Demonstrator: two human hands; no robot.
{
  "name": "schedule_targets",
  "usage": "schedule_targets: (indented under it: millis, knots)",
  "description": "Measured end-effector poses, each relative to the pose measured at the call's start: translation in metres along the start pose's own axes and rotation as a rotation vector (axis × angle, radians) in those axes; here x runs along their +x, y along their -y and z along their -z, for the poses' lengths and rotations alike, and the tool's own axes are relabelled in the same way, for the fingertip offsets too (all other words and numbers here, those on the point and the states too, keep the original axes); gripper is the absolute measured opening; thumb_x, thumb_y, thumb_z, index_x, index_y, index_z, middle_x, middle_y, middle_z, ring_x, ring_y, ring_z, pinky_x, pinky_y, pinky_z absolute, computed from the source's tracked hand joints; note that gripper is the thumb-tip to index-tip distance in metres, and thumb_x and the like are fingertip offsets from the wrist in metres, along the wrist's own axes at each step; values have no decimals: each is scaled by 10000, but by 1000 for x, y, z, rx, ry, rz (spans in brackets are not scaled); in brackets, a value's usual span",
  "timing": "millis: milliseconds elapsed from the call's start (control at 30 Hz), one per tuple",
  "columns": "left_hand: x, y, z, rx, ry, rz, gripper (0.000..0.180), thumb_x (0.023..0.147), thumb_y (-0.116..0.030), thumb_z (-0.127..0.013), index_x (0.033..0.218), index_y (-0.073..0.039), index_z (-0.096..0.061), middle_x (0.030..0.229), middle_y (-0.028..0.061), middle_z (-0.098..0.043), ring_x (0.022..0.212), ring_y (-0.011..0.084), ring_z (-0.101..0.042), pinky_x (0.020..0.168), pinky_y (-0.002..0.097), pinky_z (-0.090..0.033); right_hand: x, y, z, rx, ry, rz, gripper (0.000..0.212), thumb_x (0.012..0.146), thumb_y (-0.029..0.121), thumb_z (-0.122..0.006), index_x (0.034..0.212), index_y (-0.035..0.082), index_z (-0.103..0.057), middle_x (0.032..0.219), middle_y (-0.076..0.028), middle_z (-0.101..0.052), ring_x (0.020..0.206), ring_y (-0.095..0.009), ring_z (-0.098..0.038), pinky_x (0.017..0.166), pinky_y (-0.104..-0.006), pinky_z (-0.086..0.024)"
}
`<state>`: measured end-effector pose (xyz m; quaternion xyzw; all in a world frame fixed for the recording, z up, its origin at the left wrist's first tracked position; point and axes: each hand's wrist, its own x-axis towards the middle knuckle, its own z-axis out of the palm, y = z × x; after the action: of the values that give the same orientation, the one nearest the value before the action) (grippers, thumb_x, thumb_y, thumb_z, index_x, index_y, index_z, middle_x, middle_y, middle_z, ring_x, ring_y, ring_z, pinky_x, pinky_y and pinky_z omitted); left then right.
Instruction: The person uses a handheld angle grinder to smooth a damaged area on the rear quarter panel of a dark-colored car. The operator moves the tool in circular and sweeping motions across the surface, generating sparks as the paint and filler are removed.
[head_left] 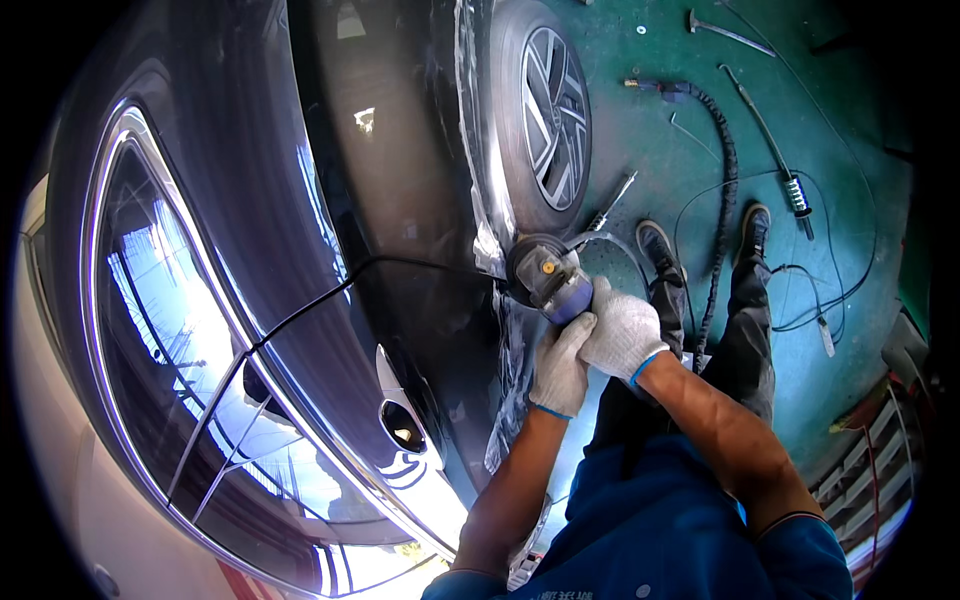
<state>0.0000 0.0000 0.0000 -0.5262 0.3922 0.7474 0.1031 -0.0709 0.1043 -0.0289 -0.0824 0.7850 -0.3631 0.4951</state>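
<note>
White knit for the gloves (612,342), edged with blue at the wrist, worn on left hand (560,375) and right hand (630,325) alike. Clamps both around the near end of a power tool (546,284), knuckle against knuckle, with the undersides of the fingers hidden. Shows a bluish body, a yellow-orange spot on top and a round dark head, at the scuffed, whitish edge (482,180) of a dark car panel (400,170), just beside the tyre (512,110). Cannot tell contact from a slight gap between head and panel.

Farther left, a black cable (330,290), slung over the bodywork from the window (190,320) as far as the tool; below it, a dark oval recess (403,426) in the car's side. Ahead, beyond the tool, a multi-spoke wheel (556,120).

Across the green floor (680,190), near the tyre, a short rod with a coil (598,222); farther right, a black wrapped hose (729,165), a long hooked rod (796,195) with a spring and, at the top, a hammer (735,33). Nearer the body, dark shoes (757,228) on either side of the hose, dark trousers (750,340) and a blue shirt (660,510). At lower right, a grey slatted rack (870,462).
</note>
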Motion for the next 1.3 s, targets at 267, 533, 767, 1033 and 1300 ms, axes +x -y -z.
schedule_targets:
  millis: [267,533,767,1033,1300]
  knots:
    - [3,-2,-5,39,27,-38,460,975,-74,-680,1399,50,-553,1314,126,-642,1189,201,-639,1037,326,-514,-2,0,2,44,-123,40,475,818,301,-678,1139,-24,-547,957,-283,-719,902,-469,-719,812,-535,-575]
    - [6,14,10,4,-25,32,478,969,-79,-694,1403,51,-542,1298,130,-644,1175,203,-650,1024,327,-527,0,-12,-12,19,-71,7,486,816,309,-684,1136,-31,-546,961,-290,-721,900,-464,-724,808,-536,-577]
    - [4,10,12,43,-2,-19,493,967,-71,-689,1414,59,-529,1319,143,-633,1211,226,-632,1054,349,-511,-1,-3,-7,26,-47,12,485,813,302,-684,1139,-30,-546,975,-291,-721,916,-464,-724,820,-532,-578]
    - [-3,10,5,35,-32,1,391,1004,-113,-637,1350,59,-575,1280,125,-638,1160,195,-641,1018,331,-526,0,-5,-8,13,42,-34,492,816,296,-680,1158,-30,-546,990,-298,-720,937,-461,-726,836,-526,-580]
    - [4,2,5,84,18,-19,541,970,-124,-705,1447,47,-517,1359,141,-612,1210,230,-630,1061,361,-501,2,-2,-2,63,-76,17,489,808,279,-687,1165,-30,-562,963,-302,-718,929,-460,-726,833,-525,-579]
